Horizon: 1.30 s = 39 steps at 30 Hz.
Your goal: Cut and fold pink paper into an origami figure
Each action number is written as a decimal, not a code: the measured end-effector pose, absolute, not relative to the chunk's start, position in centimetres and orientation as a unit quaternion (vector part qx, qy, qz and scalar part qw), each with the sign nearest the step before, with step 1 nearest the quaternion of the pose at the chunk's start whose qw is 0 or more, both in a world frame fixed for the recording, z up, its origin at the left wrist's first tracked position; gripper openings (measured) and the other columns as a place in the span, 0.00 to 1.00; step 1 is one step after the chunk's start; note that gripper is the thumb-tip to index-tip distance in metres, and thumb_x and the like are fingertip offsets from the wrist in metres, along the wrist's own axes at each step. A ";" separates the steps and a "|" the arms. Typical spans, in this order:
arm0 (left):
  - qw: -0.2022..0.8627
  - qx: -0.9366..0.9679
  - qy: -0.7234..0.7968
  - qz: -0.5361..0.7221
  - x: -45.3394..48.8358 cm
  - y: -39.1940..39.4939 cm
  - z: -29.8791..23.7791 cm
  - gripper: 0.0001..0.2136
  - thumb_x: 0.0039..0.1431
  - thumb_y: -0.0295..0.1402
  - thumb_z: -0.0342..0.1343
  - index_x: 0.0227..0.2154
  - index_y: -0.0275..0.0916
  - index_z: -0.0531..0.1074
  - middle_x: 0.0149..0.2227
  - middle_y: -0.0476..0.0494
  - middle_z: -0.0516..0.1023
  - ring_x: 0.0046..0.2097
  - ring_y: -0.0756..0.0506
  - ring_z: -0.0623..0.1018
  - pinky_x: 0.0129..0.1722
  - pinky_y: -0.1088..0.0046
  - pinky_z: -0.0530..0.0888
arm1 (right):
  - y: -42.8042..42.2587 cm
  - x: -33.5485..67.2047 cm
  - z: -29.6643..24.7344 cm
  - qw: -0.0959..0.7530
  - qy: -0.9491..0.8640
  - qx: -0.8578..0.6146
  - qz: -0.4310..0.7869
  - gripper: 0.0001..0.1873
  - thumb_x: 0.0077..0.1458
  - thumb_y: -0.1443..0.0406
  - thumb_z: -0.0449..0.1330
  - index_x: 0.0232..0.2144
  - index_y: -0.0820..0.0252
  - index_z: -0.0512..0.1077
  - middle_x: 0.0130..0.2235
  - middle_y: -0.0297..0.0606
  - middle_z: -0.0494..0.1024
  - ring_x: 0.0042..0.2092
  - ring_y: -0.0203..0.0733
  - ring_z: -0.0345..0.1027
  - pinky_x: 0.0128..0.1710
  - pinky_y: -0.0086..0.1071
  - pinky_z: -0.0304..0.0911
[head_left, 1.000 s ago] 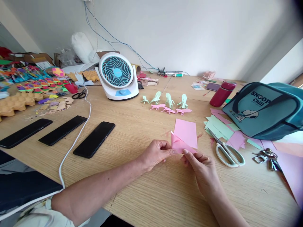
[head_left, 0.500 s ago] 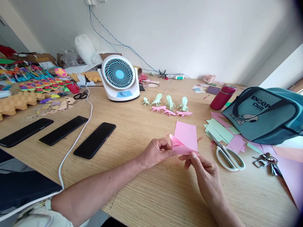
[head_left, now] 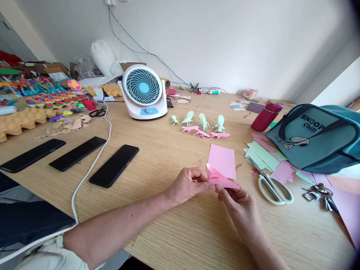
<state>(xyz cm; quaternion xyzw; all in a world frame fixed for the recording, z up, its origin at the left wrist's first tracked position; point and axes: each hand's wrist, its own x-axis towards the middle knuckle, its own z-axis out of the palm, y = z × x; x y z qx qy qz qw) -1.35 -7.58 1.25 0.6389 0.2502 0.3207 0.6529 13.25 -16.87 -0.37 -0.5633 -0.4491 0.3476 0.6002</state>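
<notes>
A folded pink paper piece (head_left: 221, 179) is held just above the wooden table (head_left: 174, 228), pinched between both hands. My left hand (head_left: 188, 183) grips its left corner with thumb and fingers closed. My right hand (head_left: 239, 206) pinches its lower right edge from below. A flat pink paper sheet (head_left: 222, 159) lies on the table right behind the folded piece.
White-handled scissors (head_left: 272, 185) lie right of my hands beside loose green and pink paper scraps (head_left: 264, 155). Small folded paper figures (head_left: 201, 125), a desk fan (head_left: 143, 92), three black phones (head_left: 114, 165), a white cable (head_left: 90, 168), a red bottle (head_left: 266, 114), a teal bag (head_left: 317, 137) and keys (head_left: 317, 191) surround them.
Both hands kept hold of the pink piece and pressed its fold flatter; my right hand's fingers slid slightly along the lower edge.
</notes>
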 end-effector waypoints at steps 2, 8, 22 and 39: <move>0.650 0.642 0.251 0.318 -1.4 -7.5 1.3 0.15 0.47 0.39 0.67 0.20 0.34 0.70 0.25 0.51 0.68 0.28 0.53 0.66 0.30 0.77 0.62 | -16.9 13.3 -0.4 0.597 -0.448 -0.567 0.349 0.09 0.49 0.59 0.68 0.25 0.58 0.76 0.24 0.33 0.73 0.27 0.36 0.62 0.27 0.29 0.59; 0.623 0.660 0.259 0.330 -1.6 -7.3 1.3 0.16 0.50 0.39 0.66 0.19 0.34 0.68 0.24 0.53 0.64 0.28 0.54 0.63 0.28 0.77 0.59 | -16.7 13.1 -0.2 0.606 -0.420 -0.566 0.368 0.11 0.46 0.59 0.70 0.23 0.58 0.75 0.23 0.32 0.73 0.26 0.36 0.63 0.26 0.28 0.59; 0.669 0.610 0.291 0.308 -1.5 -7.4 1.0 0.16 0.47 0.43 0.67 0.22 0.33 0.72 0.21 0.53 0.66 0.23 0.55 0.63 0.23 0.77 0.58 | -16.5 12.7 0.0 0.610 -0.413 -0.550 0.394 0.14 0.42 0.57 0.72 0.18 0.59 0.75 0.21 0.34 0.74 0.25 0.37 0.63 0.25 0.29 0.61; 0.667 0.612 0.305 0.297 -1.4 -7.8 0.4 0.19 0.48 0.46 0.65 0.21 0.34 0.69 0.20 0.54 0.62 0.22 0.54 0.61 0.22 0.76 0.56 | -16.1 13.3 -0.7 0.630 -0.348 -0.539 0.437 0.13 0.38 0.58 0.74 0.20 0.59 0.77 0.23 0.33 0.75 0.27 0.36 0.63 0.27 0.28 0.60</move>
